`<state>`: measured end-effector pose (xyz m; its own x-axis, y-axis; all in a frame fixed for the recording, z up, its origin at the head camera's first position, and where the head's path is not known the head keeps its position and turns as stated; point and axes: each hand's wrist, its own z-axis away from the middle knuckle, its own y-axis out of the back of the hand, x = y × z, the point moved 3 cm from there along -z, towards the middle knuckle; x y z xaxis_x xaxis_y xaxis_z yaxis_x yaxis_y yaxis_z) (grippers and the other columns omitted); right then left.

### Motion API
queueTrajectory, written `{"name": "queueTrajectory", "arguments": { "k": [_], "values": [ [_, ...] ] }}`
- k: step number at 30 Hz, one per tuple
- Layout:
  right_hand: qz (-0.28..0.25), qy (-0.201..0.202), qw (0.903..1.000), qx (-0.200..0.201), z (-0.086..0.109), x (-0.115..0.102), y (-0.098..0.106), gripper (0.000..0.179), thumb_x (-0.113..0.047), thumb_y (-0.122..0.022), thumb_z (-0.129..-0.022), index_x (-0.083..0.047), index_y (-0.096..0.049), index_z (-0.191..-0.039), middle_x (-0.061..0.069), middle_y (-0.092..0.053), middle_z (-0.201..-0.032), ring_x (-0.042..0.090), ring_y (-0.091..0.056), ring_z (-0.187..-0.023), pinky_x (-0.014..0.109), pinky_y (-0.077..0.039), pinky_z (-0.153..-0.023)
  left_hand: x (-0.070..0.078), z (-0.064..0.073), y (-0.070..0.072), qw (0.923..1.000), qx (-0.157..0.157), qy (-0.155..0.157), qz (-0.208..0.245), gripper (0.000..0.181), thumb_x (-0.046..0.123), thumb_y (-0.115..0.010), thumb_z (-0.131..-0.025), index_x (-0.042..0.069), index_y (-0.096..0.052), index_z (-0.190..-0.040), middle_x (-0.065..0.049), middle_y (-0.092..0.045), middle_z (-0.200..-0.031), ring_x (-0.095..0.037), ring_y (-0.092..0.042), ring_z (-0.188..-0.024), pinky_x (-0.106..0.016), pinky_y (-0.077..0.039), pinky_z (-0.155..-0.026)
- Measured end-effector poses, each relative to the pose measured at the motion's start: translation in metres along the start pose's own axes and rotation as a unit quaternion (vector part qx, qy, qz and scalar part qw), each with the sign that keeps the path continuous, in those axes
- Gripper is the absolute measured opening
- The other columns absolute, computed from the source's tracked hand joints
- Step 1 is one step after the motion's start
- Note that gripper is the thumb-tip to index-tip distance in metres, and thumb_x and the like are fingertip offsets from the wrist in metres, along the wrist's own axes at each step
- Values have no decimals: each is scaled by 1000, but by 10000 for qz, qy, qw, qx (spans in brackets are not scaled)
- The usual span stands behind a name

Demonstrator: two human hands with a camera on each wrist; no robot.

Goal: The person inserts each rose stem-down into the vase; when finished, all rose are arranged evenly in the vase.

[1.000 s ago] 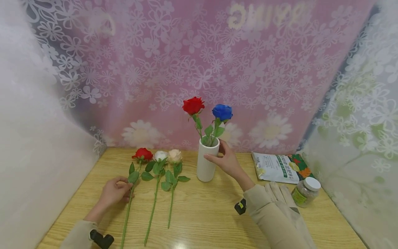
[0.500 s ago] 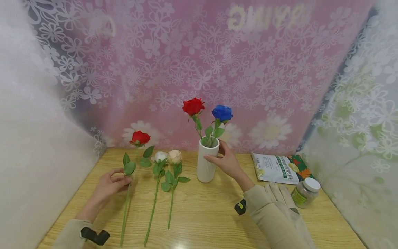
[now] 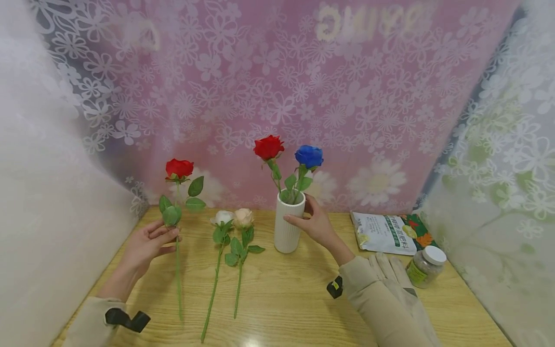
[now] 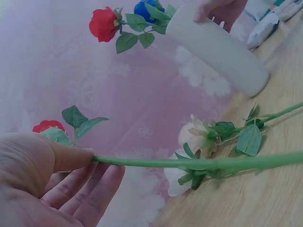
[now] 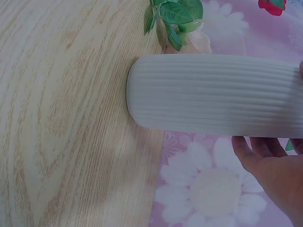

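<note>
My left hand (image 3: 145,246) pinches the green stem of a red rose (image 3: 179,168) between thumb and fingers, just below its leaves. The rose stands nearly upright at the left, its stem (image 4: 156,162) crossing the left wrist view. A ribbed white vase (image 3: 288,229) stands upright near the back of the table, holding another red rose (image 3: 269,147) and a blue rose (image 3: 309,156). My right hand (image 3: 318,224) grips the vase near its top, thumb in front and fingers behind. Between my hands lie a white rose (image 3: 224,218) and a cream rose (image 3: 244,218), stems toward me.
At the right of the wooden table (image 3: 269,299) lie a printed bag (image 3: 386,233) and a pair of pale gloves (image 3: 390,274), partly under the right sleeve. A jar (image 3: 426,267) with a white lid stands beside them. A floral curtain (image 3: 277,86) closes the back.
My left hand has lifted the red rose off the table, raising it and tipping it upright, slightly to the left. My right hand and the vase have stayed in place.
</note>
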<state>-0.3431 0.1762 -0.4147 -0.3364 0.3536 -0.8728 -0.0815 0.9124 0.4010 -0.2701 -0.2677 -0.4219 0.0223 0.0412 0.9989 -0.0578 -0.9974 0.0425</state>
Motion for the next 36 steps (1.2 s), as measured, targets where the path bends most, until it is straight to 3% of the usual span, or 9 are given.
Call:
{"name": "queueTrajectory", "arguments": {
  "k": [5, 13, 18, 25, 36],
  "values": [
    [-10, -11, 10000, -25, -1, 1, -1, 85, -31, -85, -92, -18, -39, -161, 14, -60, -145, 34, -61, -131, 55, -56, -107, 6, -2, -4, 9999, 53, 85, -66, 65, 20, -70, -104, -3, -40, -157, 18, -74, -98, -1, -72, -98, -26, -64, -85],
    [28, 53, 10000, 25, 0, 0, 0, 83, -30, -85, -91, -18, -40, -160, 11, -61, -143, 32, -62, -129, 53, -57, -106, 20, -6, -13, 9991, 1, -218, 356, 30, 17, -70, -103, 18, -58, -132, 13, -71, -103, -6, -73, -99, -28, -64, -88],
    [5, 40, 10000, 9, 0, 1, 1, 84, -30, -85, -92, -17, -39, -161, 12, -60, -144, 33, -61, -130, 54, -56, -107, 28, -12, -19, 9963, 166, -443, 720, 28, 11, -69, -103, 19, -57, -127, 13, -69, -102, -7, -71, -97, -28, -65, -87],
    [-14, 24, 10000, 17, 0, 2, 1, 83, -29, -85, -92, -19, -39, -161, 12, -60, -144, 33, -61, -131, 55, -55, -108, 47, -21, -30, 9927, 447, -690, 883, 29, 9, -70, -102, 17, -58, -127, 9, -65, -99, -8, -71, -99, -29, -65, -88],
    [12, -153, 9999, -67, -3, 1, 0, 87, -25, -83, -93, -13, -34, -164, 19, -56, -149, 38, -58, -135, 57, -53, -109, 79, -34, -59, 9748, 1008, -970, 1737, 32, 2, -71, -99, 15, -58, -125, 4, -69, -101, -11, -76, -92, -28, -65, -85]
  ]
}}
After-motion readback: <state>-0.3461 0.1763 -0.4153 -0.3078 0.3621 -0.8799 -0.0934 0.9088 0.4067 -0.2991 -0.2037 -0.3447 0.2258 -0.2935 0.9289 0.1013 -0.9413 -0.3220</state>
